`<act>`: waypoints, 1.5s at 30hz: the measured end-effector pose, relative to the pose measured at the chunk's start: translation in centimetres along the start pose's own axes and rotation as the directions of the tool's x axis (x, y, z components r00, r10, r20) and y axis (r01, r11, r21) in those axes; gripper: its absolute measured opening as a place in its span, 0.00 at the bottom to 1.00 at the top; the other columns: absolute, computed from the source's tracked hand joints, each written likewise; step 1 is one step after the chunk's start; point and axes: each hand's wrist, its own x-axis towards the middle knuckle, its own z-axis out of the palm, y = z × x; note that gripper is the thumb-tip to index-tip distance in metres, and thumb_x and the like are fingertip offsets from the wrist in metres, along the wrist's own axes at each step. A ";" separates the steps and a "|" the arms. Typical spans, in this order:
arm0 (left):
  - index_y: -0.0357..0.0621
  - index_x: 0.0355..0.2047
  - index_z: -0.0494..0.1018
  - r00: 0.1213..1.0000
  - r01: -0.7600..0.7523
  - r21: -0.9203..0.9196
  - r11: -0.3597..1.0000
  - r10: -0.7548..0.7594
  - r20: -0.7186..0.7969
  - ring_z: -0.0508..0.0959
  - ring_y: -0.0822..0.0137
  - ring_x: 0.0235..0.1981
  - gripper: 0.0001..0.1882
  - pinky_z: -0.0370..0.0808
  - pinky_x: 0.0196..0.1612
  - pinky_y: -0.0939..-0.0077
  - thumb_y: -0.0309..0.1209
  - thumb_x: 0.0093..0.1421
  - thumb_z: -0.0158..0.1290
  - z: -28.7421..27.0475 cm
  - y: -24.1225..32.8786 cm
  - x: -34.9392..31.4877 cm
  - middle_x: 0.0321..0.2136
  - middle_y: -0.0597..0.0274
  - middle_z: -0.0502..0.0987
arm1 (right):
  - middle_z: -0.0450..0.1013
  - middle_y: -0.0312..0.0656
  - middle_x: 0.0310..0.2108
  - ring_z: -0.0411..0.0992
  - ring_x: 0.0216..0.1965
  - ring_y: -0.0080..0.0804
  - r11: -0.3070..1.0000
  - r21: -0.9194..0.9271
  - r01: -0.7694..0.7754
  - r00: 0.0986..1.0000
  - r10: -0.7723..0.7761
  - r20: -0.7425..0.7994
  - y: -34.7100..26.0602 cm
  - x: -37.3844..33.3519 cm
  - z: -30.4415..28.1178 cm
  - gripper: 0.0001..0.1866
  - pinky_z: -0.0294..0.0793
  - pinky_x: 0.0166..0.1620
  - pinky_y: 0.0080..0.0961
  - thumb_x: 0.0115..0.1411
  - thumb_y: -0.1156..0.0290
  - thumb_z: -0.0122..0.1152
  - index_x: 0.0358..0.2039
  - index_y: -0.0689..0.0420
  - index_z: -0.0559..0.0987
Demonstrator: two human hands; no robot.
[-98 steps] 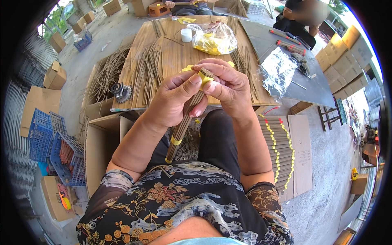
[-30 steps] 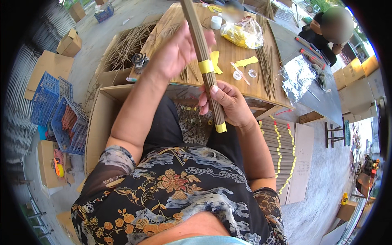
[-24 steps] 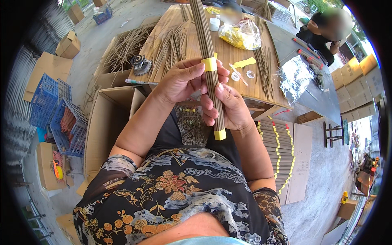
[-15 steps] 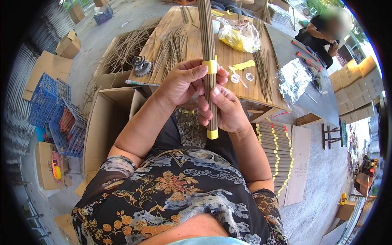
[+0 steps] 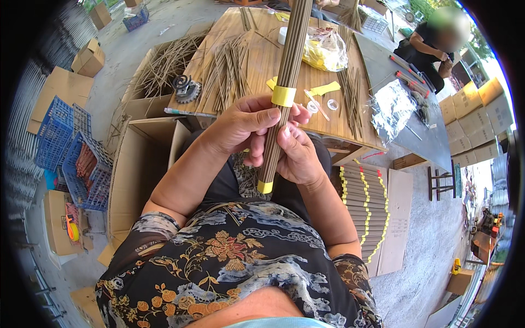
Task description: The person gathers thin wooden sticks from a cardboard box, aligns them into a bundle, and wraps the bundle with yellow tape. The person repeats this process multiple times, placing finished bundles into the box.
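Note:
A bundle of thin brown sticks (image 5: 291, 57), like incense sticks, stands tilted in front of me, its top running past the upper edge of the picture. One yellow paper band (image 5: 283, 96) wraps it at mid-length and another yellow band (image 5: 264, 187) sits at its lower end. My left hand (image 5: 249, 123) closes on the bundle just under the middle band, thumb in front and fingers partly hidden behind. Lower down on the right side, my right hand (image 5: 298, 150) grips it too, thumb pressed against the sticks.
Loose sticks (image 5: 227, 71), a plastic bag with yellow strips (image 5: 325, 49) and clear rings lie on the wooden table (image 5: 197, 98). Banded bundles (image 5: 363, 208) lie on cardboard at right. An open carton (image 5: 143, 164) and blue crates (image 5: 82, 164) stand left. Another person (image 5: 432, 46) sits far right.
The bundle has tilted, its lower end swinging left and its upper part right. Its middle band sits slightly lower in view. Both hands have kept hold and shifted a little with it.

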 end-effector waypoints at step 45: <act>0.39 0.46 0.56 0.859 -0.123 0.798 0.590 0.466 -0.213 0.76 0.65 0.33 0.20 0.71 0.34 0.77 0.19 0.54 0.49 1.1 -3.8 0.1 0.32 0.49 0.73 | 0.71 0.33 0.24 0.65 0.26 0.14 0.452 -0.860 -0.236 0.751 -0.477 -0.457 -2.9 0.4 0.8 0.09 0.65 0.30 0.11 0.53 0.73 0.58 0.31 0.67 0.76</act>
